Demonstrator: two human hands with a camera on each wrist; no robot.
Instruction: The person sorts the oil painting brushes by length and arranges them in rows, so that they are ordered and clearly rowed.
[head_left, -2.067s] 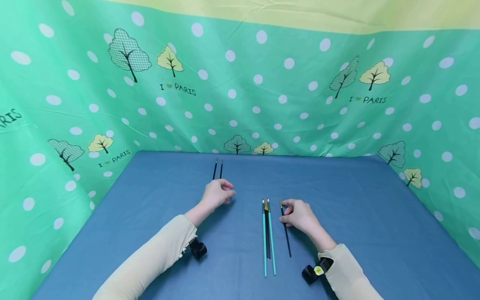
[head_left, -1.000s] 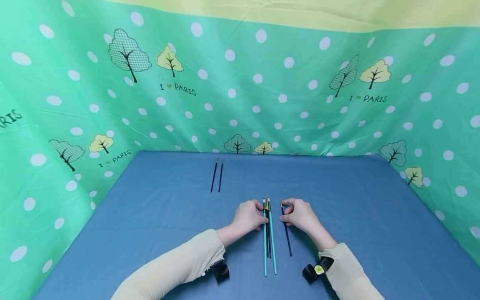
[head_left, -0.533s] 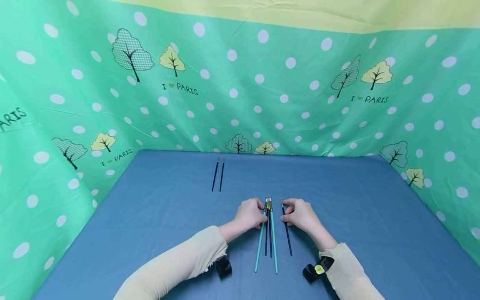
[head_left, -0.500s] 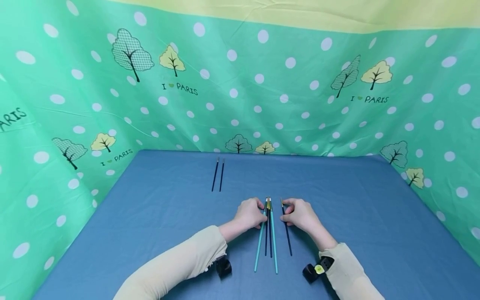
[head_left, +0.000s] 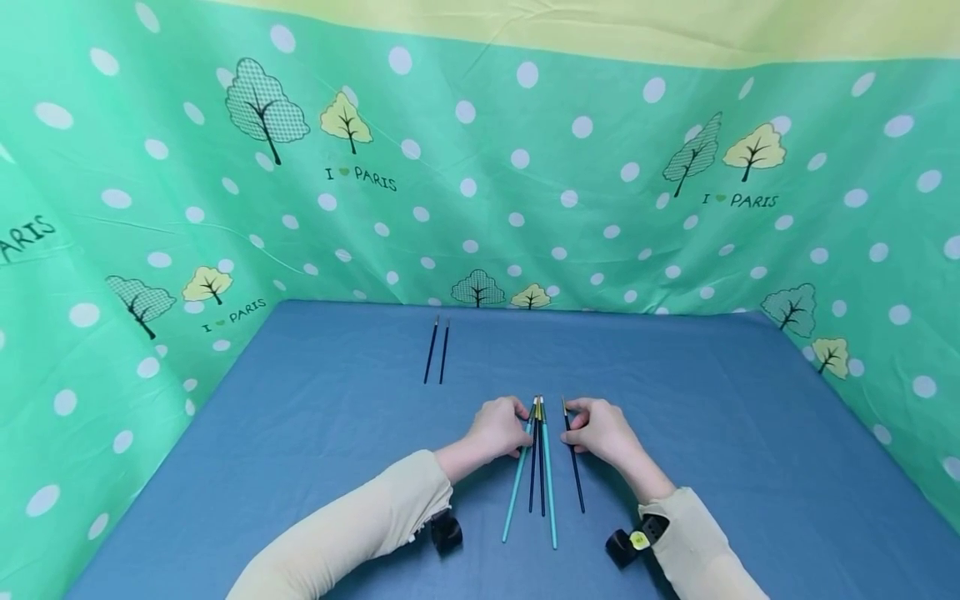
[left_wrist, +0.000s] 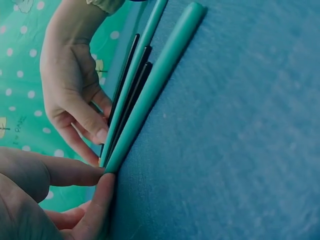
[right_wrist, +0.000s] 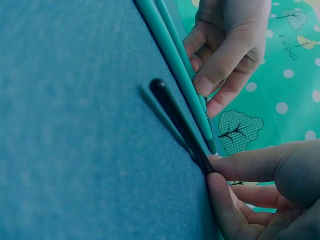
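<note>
Near its bristle end, a teal-handled paintbrush (head_left: 513,500) is pinched between the thumb and forefinger of my left hand (head_left: 497,429). That brush slants, its handle end toward the lower left; the left wrist view shows the pinch on the teal handle (left_wrist: 159,80). Beside it lie two black paintbrushes (head_left: 532,483) and another teal paintbrush (head_left: 551,492), their bristle ends bunched together. On the right, my right hand (head_left: 603,432) pinches a separate black paintbrush (head_left: 576,479) near its ferrule. In the right wrist view, thumb and finger close on this black handle (right_wrist: 180,117).
Two thin dark paintbrushes (head_left: 430,354) lie side by side farther back on the blue tabletop (head_left: 337,400). A green dotted cloth (head_left: 420,250) hangs behind the table. Black wrist cameras (head_left: 447,533) sit beneath both forearms.
My left hand came from the two far brushes to the bunch and took hold of the left teal paintbrush. That brush's handle end has swung left. My right hand stays in place.
</note>
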